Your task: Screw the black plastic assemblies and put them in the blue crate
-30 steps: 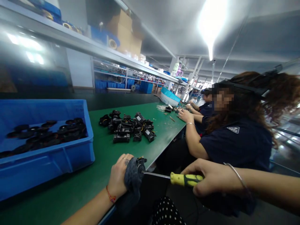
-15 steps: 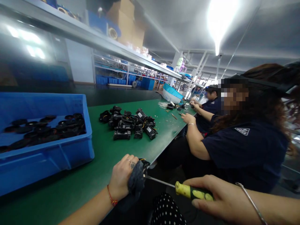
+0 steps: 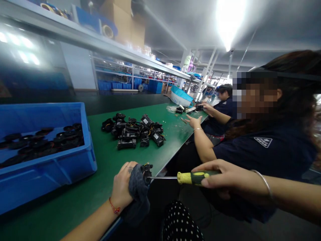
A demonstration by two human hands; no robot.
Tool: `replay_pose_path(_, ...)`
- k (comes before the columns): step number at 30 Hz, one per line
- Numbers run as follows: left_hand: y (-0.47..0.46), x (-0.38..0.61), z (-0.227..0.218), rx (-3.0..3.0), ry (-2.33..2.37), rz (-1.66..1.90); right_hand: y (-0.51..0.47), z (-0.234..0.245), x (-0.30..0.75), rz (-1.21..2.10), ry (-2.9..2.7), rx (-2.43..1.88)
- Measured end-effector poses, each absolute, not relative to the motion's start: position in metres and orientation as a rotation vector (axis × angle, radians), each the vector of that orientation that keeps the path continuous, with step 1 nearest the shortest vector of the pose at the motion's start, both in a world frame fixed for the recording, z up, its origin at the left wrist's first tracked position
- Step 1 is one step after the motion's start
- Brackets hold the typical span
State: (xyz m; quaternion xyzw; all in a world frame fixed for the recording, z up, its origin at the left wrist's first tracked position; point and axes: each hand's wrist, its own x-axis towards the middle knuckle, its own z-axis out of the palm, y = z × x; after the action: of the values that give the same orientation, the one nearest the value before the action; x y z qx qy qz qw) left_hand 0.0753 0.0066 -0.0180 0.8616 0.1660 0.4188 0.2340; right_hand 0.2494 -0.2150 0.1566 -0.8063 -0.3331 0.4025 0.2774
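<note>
1. My right hand (image 3: 225, 179) is wrapped round a yellow-and-black screwdriver (image 3: 184, 178), long axis pretty much level, tip pointing at my left hand (image 3: 122, 184).
2. Left's gripping a dark cloth (image 3: 138, 187) plus black part (image 3: 146, 172), right at that tip.

Smooth green tabletop (image 3: 106, 157) lies open between the blue rectangular plastic bin (image 3: 47, 184) and the heap of glossy black cylindrical parts (image 3: 127, 130). The bin's raised wall bars the left; on the right, a co-worker's bare forearm (image 3: 204, 142) crosses the table edge.
</note>
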Motion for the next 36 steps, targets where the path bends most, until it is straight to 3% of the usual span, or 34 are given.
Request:
replay_pose_path(4,0.004,0.074,-0.020,2.423,0.447,1.093,-0.223,0.140,0.246,1.591,-0.378,-1.981)
replay_pose_path(7,0.004,0.074,-0.023,2.428,0.454,1.006,-0.227,0.132,0.243,1.558,-0.707,-2.305)
replay_pose_path(8,0.004,0.074,-0.023,2.423,0.457,0.980,-0.227,0.132,0.242,1.356,-0.964,-2.457)
replay_pose_path(10,0.005,0.074,-0.024,2.407,0.468,0.935,-0.228,0.133,0.240,0.649,-1.651,-2.602)
replay_pose_path(13,0.008,0.075,-0.024,2.363,0.476,0.913,-0.230,0.137,0.238,-0.692,-2.404,-2.103)
replay_pose_path(15,0.009,0.076,-0.024,2.332,0.480,0.950,-0.229,0.143,0.239,-1.030,-2.486,-1.813)
replay_pose_path(17,0.010,0.076,-0.022,2.322,0.496,1.020,-0.226,0.151,0.241,-0.765,-2.343,-1.956)
replay_pose_path(21,0.007,0.075,-0.013,2.347,0.499,1.172,-0.221,0.162,0.249,0.360,-1.771,-2.376)
replay_pose_path(23,0.004,0.074,-0.008,2.378,0.450,1.218,-0.221,0.163,0.253,0.734,-1.534,-2.427)
replay_pose_path(29,0.002,0.039,0.018,2.445,0.495,1.405,-0.209,0.174,0.238,1.087,-1.231,-2.164)
replay_pose_path(33,0.029,-0.026,0.068,2.601,0.601,1.558,-0.169,0.191,0.206,1.336,-1.293,-2.110)
replay_pose_path(36,0.067,-0.077,0.111,2.839,0.746,1.669,-0.116,0.196,0.185,1.304,-1.410,-2.013)
